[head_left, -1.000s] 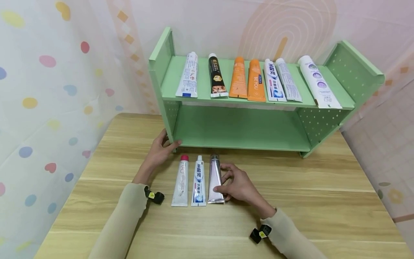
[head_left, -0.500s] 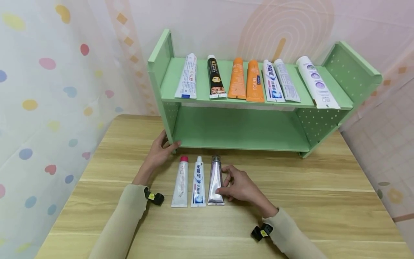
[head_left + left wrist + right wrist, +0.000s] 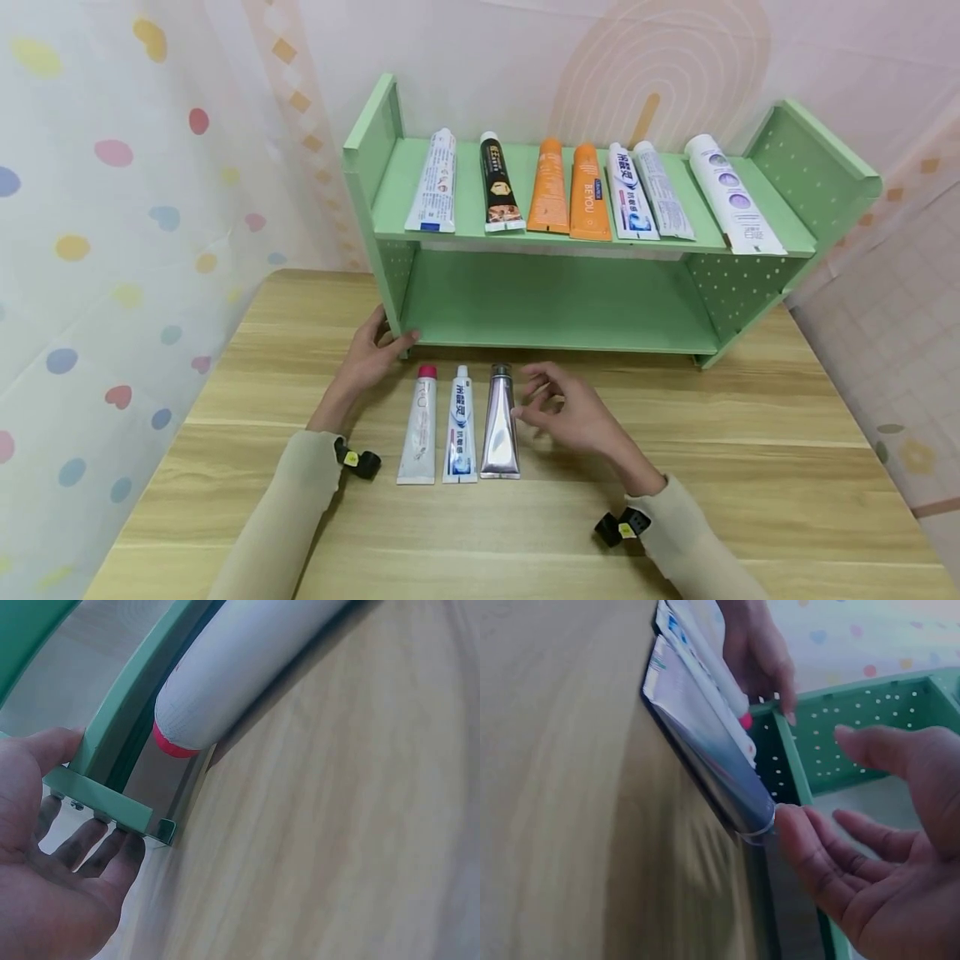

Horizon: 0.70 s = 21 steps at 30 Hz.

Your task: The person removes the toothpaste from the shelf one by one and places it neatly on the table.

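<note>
Right hand (image 3: 572, 412) comes off the silver tube (image 3: 499, 429)

Across the wooden table (image 3: 750, 475) stands a green rack (image 3: 562, 300), with seven tubes (image 3: 550, 187) lying on its upper shelf. Beige sleeves (image 3: 281, 504) reach in from the near side. I see the left hand (image 3: 367, 354) gripping the rack's lower left corner, thumb on one side, fingers curled round the other. Its partner hangs just beside the silver tube, fingers released and loosely bent; whether a fingertip still brushes the tube, I can't tell. Half a second ago that thumb lay over the tube's lower part; now it is off, and the hand sits higher, closer to the rack. The left hand's hold is unchanged.

On the table before the rack, three tubes lie in a row, caps toward it: a red-capped white tube (image 3: 417, 437), a blue-and-white tube (image 3: 460, 433), and the silver one at the right end.
</note>
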Motion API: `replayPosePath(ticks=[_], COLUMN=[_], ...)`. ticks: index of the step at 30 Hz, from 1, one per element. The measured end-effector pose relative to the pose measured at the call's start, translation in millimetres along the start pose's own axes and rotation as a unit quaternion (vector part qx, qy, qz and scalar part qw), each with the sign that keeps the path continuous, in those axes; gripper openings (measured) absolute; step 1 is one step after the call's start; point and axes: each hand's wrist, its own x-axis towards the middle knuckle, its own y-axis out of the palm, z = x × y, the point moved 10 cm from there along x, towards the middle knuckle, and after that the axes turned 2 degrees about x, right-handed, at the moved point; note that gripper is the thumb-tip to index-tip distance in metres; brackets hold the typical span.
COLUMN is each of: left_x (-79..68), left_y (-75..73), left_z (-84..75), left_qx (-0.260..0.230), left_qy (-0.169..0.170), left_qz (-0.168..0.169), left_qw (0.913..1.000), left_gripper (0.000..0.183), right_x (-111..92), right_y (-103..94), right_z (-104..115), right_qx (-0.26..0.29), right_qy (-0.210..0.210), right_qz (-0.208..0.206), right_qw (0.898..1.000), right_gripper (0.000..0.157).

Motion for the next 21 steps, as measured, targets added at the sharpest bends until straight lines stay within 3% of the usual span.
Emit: replayPosePath(ticks=[9, 21], left_x=[0.3, -0.8], left_y=[0.9, 1.1], left_z=[0.7, -0.9], left_qx=[-0.007, -0.008], left_qy=[-0.001, 0.003], left_qz=[0.004, 0.003], left_qw=[1.0000, 1.0000], left_gripper=[0.083, 0.082], right_x=[-2.7, -14.6], right_y=[-22.9, -58.2], right_z=[19.8, 49.6], right_qx=[0.015, 0.016], right_qy=[-0.058, -0.163], right_qz=[-0.035, -0.080], right_qw=[0.998, 0.983], right_gripper=[0.059, 0.079])
